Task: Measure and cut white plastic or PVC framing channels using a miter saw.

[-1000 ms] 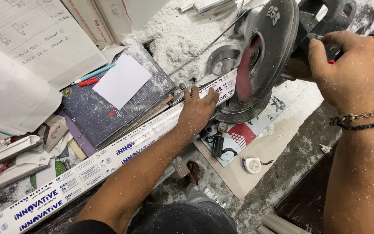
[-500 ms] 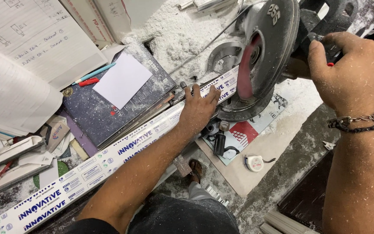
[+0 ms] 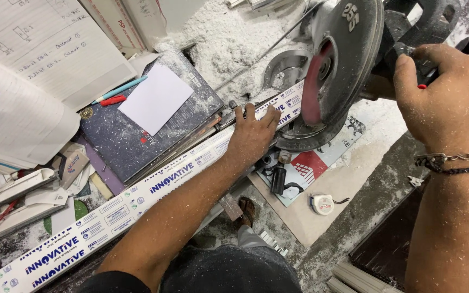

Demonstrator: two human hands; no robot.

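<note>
Sawdust-covered workbench: left hand [image 3: 253, 135] presses flat, fingers spread, on long white plastic profile [image 3: 137, 201], best kept firm and clear of the blade; right hand [image 3: 443, 95] grips grey chop saw's [image 3: 348, 49] handle.

A workshop is shown. A big round cutting saw [image 3: 343, 59] is set at the far right, and white dust [image 3: 229, 38] is spread all around it. A tape measure [image 3: 321, 204] is seen on the floor, and notebooks [image 3: 55, 43] are piled at the far left.
</note>
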